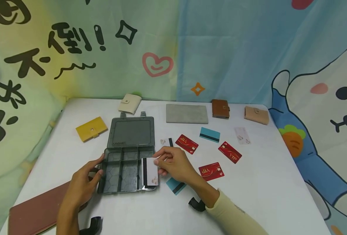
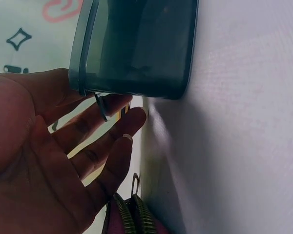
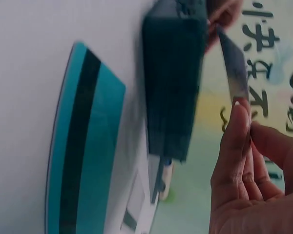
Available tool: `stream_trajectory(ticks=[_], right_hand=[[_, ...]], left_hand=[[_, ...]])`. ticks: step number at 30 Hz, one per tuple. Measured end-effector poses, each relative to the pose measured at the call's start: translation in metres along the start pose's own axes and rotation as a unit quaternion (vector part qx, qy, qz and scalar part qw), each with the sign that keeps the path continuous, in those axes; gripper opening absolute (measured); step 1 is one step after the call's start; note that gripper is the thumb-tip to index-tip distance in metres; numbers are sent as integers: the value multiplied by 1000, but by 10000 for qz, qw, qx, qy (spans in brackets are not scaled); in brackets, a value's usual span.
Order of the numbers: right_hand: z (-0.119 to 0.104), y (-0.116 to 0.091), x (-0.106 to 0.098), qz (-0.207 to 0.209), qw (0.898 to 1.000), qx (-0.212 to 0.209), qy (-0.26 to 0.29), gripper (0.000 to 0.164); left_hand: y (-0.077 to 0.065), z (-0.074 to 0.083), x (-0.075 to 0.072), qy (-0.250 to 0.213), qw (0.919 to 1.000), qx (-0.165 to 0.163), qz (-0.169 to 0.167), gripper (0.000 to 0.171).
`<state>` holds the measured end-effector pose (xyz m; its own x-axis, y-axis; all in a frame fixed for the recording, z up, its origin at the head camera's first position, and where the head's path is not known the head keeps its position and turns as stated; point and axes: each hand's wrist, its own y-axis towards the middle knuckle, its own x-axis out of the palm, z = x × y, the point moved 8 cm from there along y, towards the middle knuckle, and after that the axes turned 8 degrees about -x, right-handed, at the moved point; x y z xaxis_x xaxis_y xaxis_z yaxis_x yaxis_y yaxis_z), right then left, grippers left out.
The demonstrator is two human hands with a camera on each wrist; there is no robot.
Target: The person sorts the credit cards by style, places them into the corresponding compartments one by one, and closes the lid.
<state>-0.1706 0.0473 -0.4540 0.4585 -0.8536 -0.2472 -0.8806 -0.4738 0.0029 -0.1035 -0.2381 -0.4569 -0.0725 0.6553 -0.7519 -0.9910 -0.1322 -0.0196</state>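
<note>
My right hand (image 1: 173, 163) pinches a white card with a black stripe (image 1: 152, 172) between thumb and fingers, over the right front compartment of a dark translucent divided box (image 1: 129, 169). In the right wrist view the card (image 3: 234, 66) stands tilted above the box wall (image 3: 171, 87). The box lid (image 1: 131, 132) is folded back, away from me. On the box's left side, my left hand (image 1: 83, 182) rests against the edge with loosely bent fingers. The left wrist view has the thumb by the box rim and the other fingers (image 2: 107, 161) below a clasp, apart from the wall.
Red VIP cards (image 1: 211, 171), blue striped cards (image 1: 210, 134) and pale cards (image 1: 242, 135) lie right of the box. Card holders, including a yellow one (image 1: 91, 129) and a brown one (image 1: 220, 108), ring the back beside a grey flat wallet (image 1: 187, 113). A maroon wallet (image 1: 38, 209) lies front left.
</note>
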Motion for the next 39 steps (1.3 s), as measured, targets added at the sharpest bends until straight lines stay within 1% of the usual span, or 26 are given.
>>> stream_trajectory(ticks=[3, 6, 8, 11, 13, 15, 18, 21, 24, 28, 30, 34, 37, 39], right_hand=[[0, 5, 12, -59, 9998, -87, -195, 16], [-1, 8, 20, -61, 9973, -248, -687, 14], [-3, 9, 22, -4, 9924, -404, -1160, 11], [-7, 9, 21, 141, 9811, -648, -1816, 8], [-9, 10, 18, 234, 9746, -756, -2096, 8], [-9, 10, 14, 312, 9711, -780, -2234, 11], [-5, 14, 5, 409, 9717, -689, -2223, 16], [0, 20, -8, 533, 9725, -545, -2200, 19], [7, 30, -23, 620, 9688, -371, -2370, 27], [20, 44, -41, 488, 9576, 104, -2839, 42], [26, 49, -47, 350, 9492, 372, -3106, 49], [37, 57, -55, 164, 9316, 835, -3534, 56], [42, 61, -57, 86, 9256, 1046, -3638, 59], [44, 63, -57, 48, 9246, 1079, -3653, 60]], left_hand=[[0, 0, 0, -15, 10000, -27, -13, 57], [0, -1, 1, -52, 10000, -72, -32, 57], [0, -1, 1, -69, 9999, -97, -34, 57], [1, -1, 1, -86, 9999, -122, -29, 57], [1, -1, 1, -72, 9999, -126, -15, 57], [1, -1, 1, -52, 9999, -125, 1, 57], [1, -1, 1, -24, 9999, -119, 15, 56], [0, 0, 2, -14, 9999, -126, 17, 56], [1, 0, 2, 10, 9999, -149, 16, 56], [1, 0, 2, -1, 9998, -178, 35, 57], [0, 0, 2, -18, 9998, -176, 40, 57], [-1, -1, 3, -39, 9999, -145, 44, 57], [-1, 0, 3, -39, 9999, -122, 51, 57], [-1, 0, 2, -44, 9999, -107, 61, 57]])
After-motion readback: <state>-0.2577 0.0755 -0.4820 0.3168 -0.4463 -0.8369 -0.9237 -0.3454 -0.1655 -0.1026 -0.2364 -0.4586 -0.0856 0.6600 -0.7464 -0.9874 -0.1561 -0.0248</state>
